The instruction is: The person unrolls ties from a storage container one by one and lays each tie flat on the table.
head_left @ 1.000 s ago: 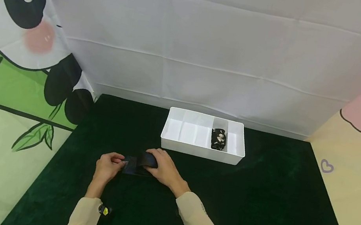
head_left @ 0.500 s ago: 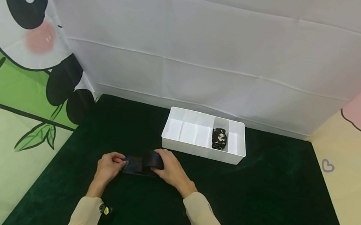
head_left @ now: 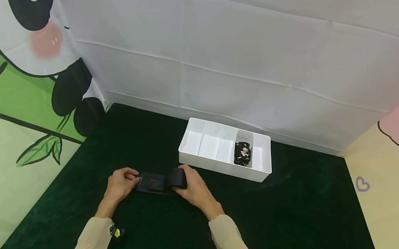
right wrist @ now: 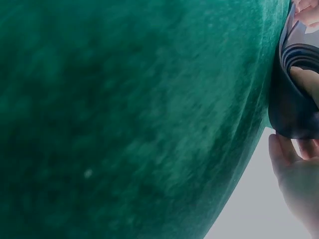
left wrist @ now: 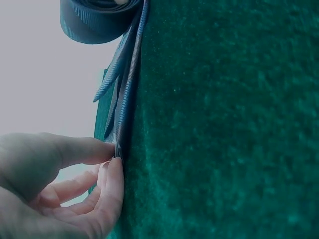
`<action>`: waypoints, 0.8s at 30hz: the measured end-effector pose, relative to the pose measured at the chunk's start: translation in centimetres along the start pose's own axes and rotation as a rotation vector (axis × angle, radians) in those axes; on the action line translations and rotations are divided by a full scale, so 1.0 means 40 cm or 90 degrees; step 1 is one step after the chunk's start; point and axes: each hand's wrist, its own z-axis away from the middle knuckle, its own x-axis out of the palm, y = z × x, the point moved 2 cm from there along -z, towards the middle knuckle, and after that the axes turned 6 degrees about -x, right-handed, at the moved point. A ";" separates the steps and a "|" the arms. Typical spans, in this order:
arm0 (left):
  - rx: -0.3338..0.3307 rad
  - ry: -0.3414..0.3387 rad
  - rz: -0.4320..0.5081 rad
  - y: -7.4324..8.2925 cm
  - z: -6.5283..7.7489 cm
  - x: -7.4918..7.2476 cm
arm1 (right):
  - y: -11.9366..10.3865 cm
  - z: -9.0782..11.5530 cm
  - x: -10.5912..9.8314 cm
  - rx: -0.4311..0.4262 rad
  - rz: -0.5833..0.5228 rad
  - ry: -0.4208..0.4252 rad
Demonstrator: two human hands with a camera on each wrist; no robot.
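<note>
A dark blue ribbed necktie (head_left: 152,182) lies on the green cloth in the head view, partly flat and partly coiled. My left hand (head_left: 119,186) pinches its left end between thumb and fingers, as the left wrist view also shows. At the other end, my right hand (head_left: 196,188) grips the coil (head_left: 176,179). In the right wrist view the thumb sits inside the coil (right wrist: 294,117) and the fingers lie against its outside. A narrow pointed tip (left wrist: 102,92) sticks out beside the flat layers in the left wrist view.
Behind the hands stands a white divided box (head_left: 212,165). One of its right-hand compartments holds a black rolled cloth (head_left: 242,153) with pale figures. Green cloth (head_left: 304,230) covers the table, with printed and white hangings (head_left: 235,51) around it.
My right hand has moved right with the coil, and the flat stretch of necktie between the hands has grown longer. My left hand has stayed almost in place, still pinching the end.
</note>
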 end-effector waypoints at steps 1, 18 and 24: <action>0.001 0.001 -0.001 0.000 -0.001 0.000 | 0.001 0.002 -0.002 0.001 -0.005 0.001; 0.005 -0.005 0.001 -0.001 0.001 -0.002 | 0.024 0.031 -0.033 -0.002 -0.024 -0.016; 0.004 -0.010 0.004 0.003 0.001 -0.001 | 0.033 0.041 -0.046 -0.005 -0.034 -0.019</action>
